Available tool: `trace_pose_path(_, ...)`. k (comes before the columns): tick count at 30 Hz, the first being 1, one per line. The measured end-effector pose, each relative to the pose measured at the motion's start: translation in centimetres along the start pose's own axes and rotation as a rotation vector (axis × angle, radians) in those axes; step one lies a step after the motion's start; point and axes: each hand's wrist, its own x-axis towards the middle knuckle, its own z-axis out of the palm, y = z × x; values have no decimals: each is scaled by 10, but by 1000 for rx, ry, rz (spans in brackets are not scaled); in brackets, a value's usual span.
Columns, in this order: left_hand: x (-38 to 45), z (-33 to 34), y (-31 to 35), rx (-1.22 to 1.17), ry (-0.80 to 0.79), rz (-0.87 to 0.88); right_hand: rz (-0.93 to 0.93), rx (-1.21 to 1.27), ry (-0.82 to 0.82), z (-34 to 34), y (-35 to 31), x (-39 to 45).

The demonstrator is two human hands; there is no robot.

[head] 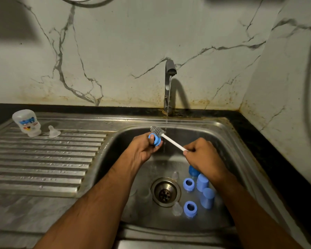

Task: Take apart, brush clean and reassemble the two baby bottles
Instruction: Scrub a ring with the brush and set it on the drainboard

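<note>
Two bare forearms entered from bottom edge, no sleeves anywhere in frame. Left hand (145, 150) and right hand (202, 156) bare too: no gloves, rings, watch or wristbands. Fine hair showed along both forearms. Short nails seen on fingertips. Upper arms cropped out of view.

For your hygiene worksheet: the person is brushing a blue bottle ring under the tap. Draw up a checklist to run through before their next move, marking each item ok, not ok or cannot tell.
1. Water is running from the tap: ok.
2. Left hand has a firm grip on the blue ring: ok.
3. Right hand holds the brush by its white handle: ok.
4. Bristles touch the ring: ok.
5. Ring is fully clean: cannot tell.
6. Drainboard has room by the upturned bottle and clear teat: ok.
</note>
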Motion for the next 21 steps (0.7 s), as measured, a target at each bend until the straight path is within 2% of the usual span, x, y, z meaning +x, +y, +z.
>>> trace_pose_path(7, -5, 4, -2, 263, 42, 71, 0, -28, 16, 0, 5, 3)
trace_pose_path(13, -4, -8, 8, -115, 56, -56, 8, 41, -50, -6, 9, 0)
trace_pose_path(15, -1, -12, 7, -155, 61, -82, -10, 43, -56, -3, 6, 0)
trace_pose_path(21, -9, 8, -7, 156, -33, -49, -4, 35, 20, 5, -5, 3)
